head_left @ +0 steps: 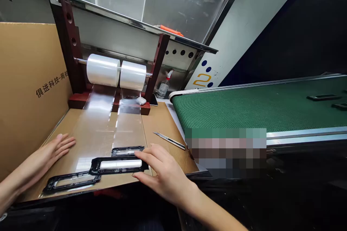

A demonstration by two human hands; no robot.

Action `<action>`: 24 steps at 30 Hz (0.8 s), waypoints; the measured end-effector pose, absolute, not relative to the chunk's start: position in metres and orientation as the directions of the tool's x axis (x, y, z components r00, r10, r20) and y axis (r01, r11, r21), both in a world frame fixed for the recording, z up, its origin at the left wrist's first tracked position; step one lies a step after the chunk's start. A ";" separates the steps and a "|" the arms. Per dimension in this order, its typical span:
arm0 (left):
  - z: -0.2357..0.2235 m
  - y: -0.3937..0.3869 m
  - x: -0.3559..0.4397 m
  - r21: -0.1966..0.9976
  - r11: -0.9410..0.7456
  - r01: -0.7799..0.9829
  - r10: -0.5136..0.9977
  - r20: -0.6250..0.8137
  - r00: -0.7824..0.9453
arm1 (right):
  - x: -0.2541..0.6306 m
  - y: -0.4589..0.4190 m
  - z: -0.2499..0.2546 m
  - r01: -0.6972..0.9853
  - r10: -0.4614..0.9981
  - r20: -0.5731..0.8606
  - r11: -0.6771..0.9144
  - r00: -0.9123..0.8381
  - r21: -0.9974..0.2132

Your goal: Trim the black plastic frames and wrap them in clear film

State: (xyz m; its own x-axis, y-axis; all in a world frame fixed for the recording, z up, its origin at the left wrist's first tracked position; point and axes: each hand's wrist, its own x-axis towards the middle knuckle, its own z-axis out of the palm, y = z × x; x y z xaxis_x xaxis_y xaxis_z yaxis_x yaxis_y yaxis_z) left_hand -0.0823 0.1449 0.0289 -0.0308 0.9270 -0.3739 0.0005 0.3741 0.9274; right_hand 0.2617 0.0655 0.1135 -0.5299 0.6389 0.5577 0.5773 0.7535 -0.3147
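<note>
Three black plastic frames lie near the front edge of a cardboard-covered bench: one at the left (pixel 71 181), one in the middle (pixel 119 165) and a smaller one behind it (pixel 127 150). They rest on clear film (pixel 99 126) pulled from two white rolls (pixel 116 72) on a dark red stand. My right hand (pixel 158 168) lies open, fingertips touching the right end of the middle frame. My left hand (pixel 52 149) rests flat and open on the film's left edge, holding nothing.
A metal blade tool (pixel 169 140) lies on the cardboard to the right of the film. A green conveyor belt (pixel 257 106) carrying black frames runs along the right. A cardboard box wall (pixel 29 90) stands at the left. A spray bottle (pixel 164 86) stands behind the stand.
</note>
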 end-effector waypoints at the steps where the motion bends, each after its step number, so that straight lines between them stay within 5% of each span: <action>1: 0.029 0.146 -0.084 0.918 0.397 -0.017 0.918 -0.397 0.001 | 0.257 0.069 0.108 0.565 0.642 0.563 0.753 -0.519 -0.338; 9: 0.036 0.138 -0.099 0.815 0.577 -0.058 0.804 -0.554 0.216 | 0.189 0.119 0.030 0.472 0.714 0.523 0.700 -0.465 -0.536; 24: 0.036 0.135 -0.099 0.868 0.497 -0.023 0.847 -0.479 0.230 | 0.151 0.138 0.006 0.584 0.783 0.320 0.614 -0.533 -0.531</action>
